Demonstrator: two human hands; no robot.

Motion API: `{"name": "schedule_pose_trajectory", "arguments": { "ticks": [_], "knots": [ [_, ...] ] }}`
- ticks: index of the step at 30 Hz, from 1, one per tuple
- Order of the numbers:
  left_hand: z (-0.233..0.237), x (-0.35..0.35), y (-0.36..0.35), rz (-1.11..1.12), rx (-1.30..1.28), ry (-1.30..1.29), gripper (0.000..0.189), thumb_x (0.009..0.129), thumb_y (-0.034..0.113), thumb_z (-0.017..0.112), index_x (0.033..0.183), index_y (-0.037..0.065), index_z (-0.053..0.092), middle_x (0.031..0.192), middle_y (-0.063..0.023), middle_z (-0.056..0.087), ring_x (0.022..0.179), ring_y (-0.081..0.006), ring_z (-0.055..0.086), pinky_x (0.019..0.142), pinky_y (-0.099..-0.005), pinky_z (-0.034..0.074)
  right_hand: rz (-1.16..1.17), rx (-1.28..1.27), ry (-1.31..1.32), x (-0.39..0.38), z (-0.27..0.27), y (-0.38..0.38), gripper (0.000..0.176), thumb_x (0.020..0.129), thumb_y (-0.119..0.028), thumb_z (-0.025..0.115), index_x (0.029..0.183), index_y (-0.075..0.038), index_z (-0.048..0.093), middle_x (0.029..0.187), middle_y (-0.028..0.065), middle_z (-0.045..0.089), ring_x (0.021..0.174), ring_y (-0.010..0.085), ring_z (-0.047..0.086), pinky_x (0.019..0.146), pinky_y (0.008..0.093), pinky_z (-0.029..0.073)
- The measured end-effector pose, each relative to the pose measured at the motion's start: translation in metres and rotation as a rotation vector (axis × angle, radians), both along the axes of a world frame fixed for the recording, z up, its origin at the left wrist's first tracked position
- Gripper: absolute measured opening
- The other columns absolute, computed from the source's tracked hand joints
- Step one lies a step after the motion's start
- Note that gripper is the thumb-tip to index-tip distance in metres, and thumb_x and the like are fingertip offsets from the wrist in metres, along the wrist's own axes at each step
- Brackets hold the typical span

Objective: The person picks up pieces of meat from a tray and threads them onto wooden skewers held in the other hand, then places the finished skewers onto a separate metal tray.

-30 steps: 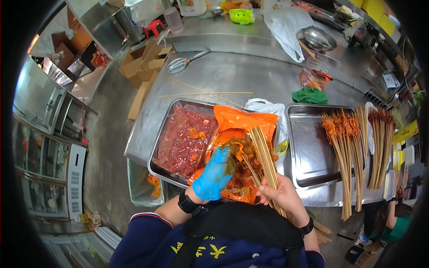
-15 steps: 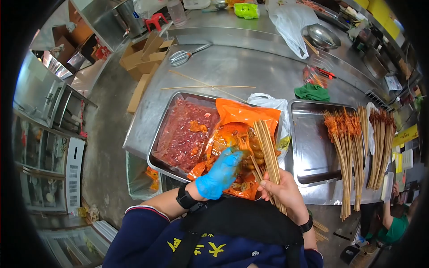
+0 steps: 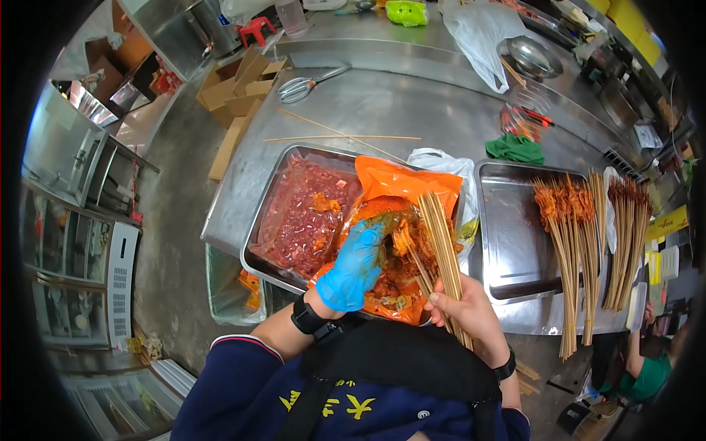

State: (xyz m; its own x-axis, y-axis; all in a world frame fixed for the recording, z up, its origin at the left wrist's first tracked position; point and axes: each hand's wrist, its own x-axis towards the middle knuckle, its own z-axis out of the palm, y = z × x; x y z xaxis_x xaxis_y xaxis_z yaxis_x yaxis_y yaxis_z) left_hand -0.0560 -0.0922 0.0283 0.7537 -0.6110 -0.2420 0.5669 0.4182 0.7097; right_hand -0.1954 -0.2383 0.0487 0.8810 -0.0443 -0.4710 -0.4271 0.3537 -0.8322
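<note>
My left hand (image 3: 354,264), in a blue glove, reaches into an opened orange bag (image 3: 401,180) of marinated meat (image 3: 390,279). Its sauce-smeared fingers are stretched out over the meat, the thumb apart; no piece shows clearly in them. My bare right hand (image 3: 467,309) is closed around a bundle of bamboo skewers (image 3: 443,253), tips pointing away from me. One lower skewer leans left of the bundle, with an orange meat piece (image 3: 404,239) at its tip. Beneath the bag is a metal tray (image 3: 250,253), which also holds a clear bag of red raw meat (image 3: 300,213).
To the right, a second tray (image 3: 515,257) bears finished meat skewers (image 3: 562,209), with more skewers (image 3: 625,235) beside it. Scissors (image 3: 298,90), loose skewers (image 3: 346,137) and a green cloth (image 3: 515,150) lie on the steel table. A lined bin (image 3: 224,283) stands left; a person in green is far right.
My gloved left hand has drawn back from the skewer's tip, leftward, onto the meat. The meat piece on that tip is now uncovered. My right hand keeps the bundle nearly still.
</note>
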Motion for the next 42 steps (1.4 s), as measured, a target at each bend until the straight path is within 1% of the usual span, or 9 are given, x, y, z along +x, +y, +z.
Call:
{"name": "schedule_pose_trajectory", "arguments": {
  "ticks": [3,9,11,15,19,21,28,36,42],
  "knots": [
    [0.001,-0.002,0.005,-0.096,0.103,-0.054,0.032,0.089,0.021,0.046,0.116,0.003,0.049,0.109,-0.0049,0.055,0.095,-0.0120,0.053,0.078,-0.0250,0.045,0.001,-0.008,0.007,0.000,0.001,-0.001,0.008,0.083,-0.001,0.052,0.090,0.000,0.048,0.074,0.0083,0.058,0.056,0.0097,0.055,0.050,0.0219,0.047],
    [-0.003,-0.007,0.004,-0.110,0.079,0.007,0.030,0.089,0.020,0.047,0.114,0.003,0.050,0.104,-0.0029,0.057,0.090,-0.0105,0.055,0.073,-0.0235,0.046,-0.008,-0.011,0.029,0.002,0.002,0.001,0.008,0.083,-0.001,0.052,0.090,0.000,0.048,0.074,0.0086,0.058,0.056,0.0099,0.055,0.049,0.0219,0.046],
    [-0.002,-0.009,0.002,-0.254,0.130,0.074,0.029,0.088,0.017,0.045,0.112,0.001,0.051,0.098,-0.0040,0.058,0.087,-0.0128,0.057,0.075,-0.0256,0.047,-0.014,-0.010,0.034,0.000,0.003,0.000,0.008,0.083,-0.001,0.052,0.090,0.000,0.048,0.073,0.0087,0.058,0.056,0.0100,0.055,0.049,0.0219,0.046],
    [0.003,-0.022,0.002,-0.115,0.057,0.123,0.030,0.088,0.015,0.046,0.114,0.001,0.049,0.101,-0.0052,0.058,0.090,-0.0140,0.056,0.079,-0.0263,0.046,-0.034,-0.007,0.010,0.002,0.000,0.001,0.008,0.083,-0.001,0.052,0.090,0.000,0.048,0.074,0.0086,0.058,0.056,0.0100,0.055,0.049,0.0219,0.046],
    [0.022,-0.014,-0.005,-0.269,0.086,-0.033,0.030,0.086,0.009,0.047,0.114,-0.001,0.048,0.104,-0.0064,0.056,0.092,-0.0131,0.054,0.080,-0.0261,0.045,-0.038,0.027,0.013,0.000,0.000,-0.002,0.008,0.083,-0.001,0.052,0.090,-0.001,0.048,0.074,0.0084,0.058,0.057,0.0100,0.055,0.049,0.0219,0.046],
    [0.000,-0.015,0.001,-0.194,0.066,-0.010,0.029,0.085,0.007,0.047,0.113,-0.002,0.049,0.103,-0.0059,0.057,0.091,-0.0127,0.055,0.080,-0.0256,0.045,-0.022,0.019,0.021,0.001,0.001,-0.001,0.008,0.084,-0.002,0.052,0.091,-0.001,0.048,0.074,0.0081,0.058,0.057,0.0097,0.055,0.049,0.0219,0.046],
    [-0.004,-0.023,-0.007,0.035,0.047,-0.010,0.026,0.084,0.004,0.048,0.109,-0.002,0.053,0.101,-0.0059,0.057,0.090,-0.0127,0.055,0.080,-0.0257,0.045,-0.036,0.016,0.019,0.001,0.001,0.000,0.008,0.084,-0.002,0.052,0.091,-0.001,0.048,0.074,0.0078,0.058,0.057,0.0093,0.055,0.050,0.0217,0.046],
    [0.008,-0.022,-0.007,0.050,0.127,-0.013,0.024,0.084,0.005,0.049,0.107,-0.002,0.053,0.096,-0.0045,0.058,0.084,-0.0105,0.054,0.074,-0.0245,0.045,-0.012,-0.046,0.032,-0.001,0.000,0.002,0.009,0.084,-0.002,0.051,0.092,-0.001,0.047,0.075,0.0085,0.059,0.058,0.0098,0.056,0.050,0.0218,0.047],
    [-0.009,-0.010,-0.008,-0.019,0.188,-0.067,0.022,0.083,0.005,0.050,0.104,-0.002,0.054,0.090,-0.0032,0.058,0.076,-0.0092,0.054,0.065,-0.0227,0.046,-0.127,-0.825,-0.329,-0.004,0.010,0.008,0.006,0.078,-0.006,0.059,0.082,-0.002,0.058,0.069,0.0041,0.058,0.058,0.0066,0.055,0.050,0.0204,0.041]
  ]
}}
